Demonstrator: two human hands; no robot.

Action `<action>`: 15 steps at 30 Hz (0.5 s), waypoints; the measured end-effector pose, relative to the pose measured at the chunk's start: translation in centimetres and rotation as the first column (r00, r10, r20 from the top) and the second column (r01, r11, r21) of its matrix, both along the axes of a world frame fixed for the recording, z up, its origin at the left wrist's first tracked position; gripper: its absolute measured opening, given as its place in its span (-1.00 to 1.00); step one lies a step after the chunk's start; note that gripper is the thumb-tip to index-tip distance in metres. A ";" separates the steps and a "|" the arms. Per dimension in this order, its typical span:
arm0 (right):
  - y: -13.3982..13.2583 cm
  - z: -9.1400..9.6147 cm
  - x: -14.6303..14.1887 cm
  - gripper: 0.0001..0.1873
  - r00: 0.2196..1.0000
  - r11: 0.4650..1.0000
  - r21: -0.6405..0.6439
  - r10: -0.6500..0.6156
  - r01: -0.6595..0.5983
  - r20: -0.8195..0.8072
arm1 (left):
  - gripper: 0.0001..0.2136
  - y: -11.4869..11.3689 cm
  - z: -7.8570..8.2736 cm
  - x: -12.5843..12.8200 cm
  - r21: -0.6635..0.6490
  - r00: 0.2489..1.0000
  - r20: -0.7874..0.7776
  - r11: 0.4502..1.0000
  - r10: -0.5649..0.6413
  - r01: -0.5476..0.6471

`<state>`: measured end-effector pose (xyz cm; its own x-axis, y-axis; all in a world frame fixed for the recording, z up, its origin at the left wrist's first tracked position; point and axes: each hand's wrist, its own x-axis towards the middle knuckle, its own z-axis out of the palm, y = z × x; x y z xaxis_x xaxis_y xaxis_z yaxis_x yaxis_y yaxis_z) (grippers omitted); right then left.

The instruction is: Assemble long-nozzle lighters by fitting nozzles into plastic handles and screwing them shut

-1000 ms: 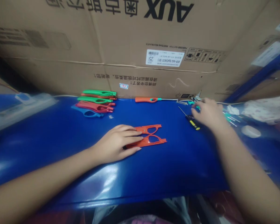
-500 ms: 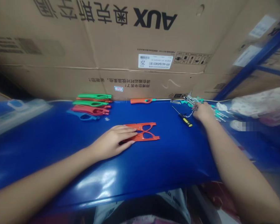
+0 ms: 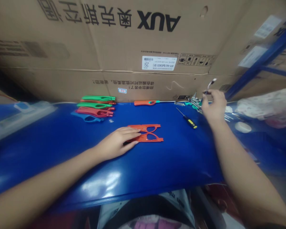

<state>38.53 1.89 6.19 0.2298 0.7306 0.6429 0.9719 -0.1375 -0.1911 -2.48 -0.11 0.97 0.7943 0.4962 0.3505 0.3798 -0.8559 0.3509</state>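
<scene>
On the blue bench [image 3: 157, 171], the left hand [image 3: 118, 143] lies palm down with fingers extended and slightly parted, resting over the left ends of two orange handle halves [image 3: 142, 139] set side by side. Farther back, a screwdriver [image 3: 191, 123] lies near the raised right hand [image 3: 214, 105], whose thumb and fingers pinch a small wired part [image 3: 212, 82], its details too small to tell. Beyond, colored handles [image 3: 91, 111] are stacked at left, and an orange lighter [image 3: 141, 103] lies just before the cardboard [image 3: 119, 60].
</scene>
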 end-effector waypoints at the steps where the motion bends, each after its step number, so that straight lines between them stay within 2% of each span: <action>1: -0.2 0.4 -0.9 -0.64 0.998 0.997 0.050 0.067 -0.066 -0.007 | -0.69 0.0 0.0 0.1 0.007 1.000 0.000 1.000 0.002 -0.002; 4: -1.0 1.5 -4.1 -0.67 0.942 0.936 0.103 0.335 -0.335 0.020 | -0.71 -0.1 0.2 0.4 0.013 1.000 -0.010 1.000 0.008 -0.008; 6: -1.7 1.7 -6.6 -0.69 0.849 0.848 0.035 0.527 -0.528 0.032 | -0.71 -0.4 0.5 0.6 0.019 1.000 -0.010 1.000 0.020 -0.020; 8: -2.6 1.4 -8.8 -0.69 0.744 0.739 -0.121 0.668 -0.663 0.001 | -0.69 -1.0 0.8 0.8 0.020 0.999 -0.005 0.999 0.041 -0.041; 11: -4.2 0.2 -11.4 -0.70 0.650 0.600 -0.323 0.757 -0.732 -0.067 | -0.68 -2.1 1.5 1.3 -0.014 0.996 0.017 0.996 0.087 -0.087; 13: -5.0 -0.6 -12.3 -0.72 0.630 0.564 -0.357 0.771 -0.745 -0.096 | -0.71 -2.7 2.1 1.7 -0.041 0.990 0.028 0.990 0.139 -0.138; 15: -5.3 -1.3 -12.5 -0.74 0.631 0.567 -0.333 0.765 -0.754 -0.127 | -0.74 -3.1 2.3 2.0 -0.078 0.984 0.023 0.982 0.175 -0.173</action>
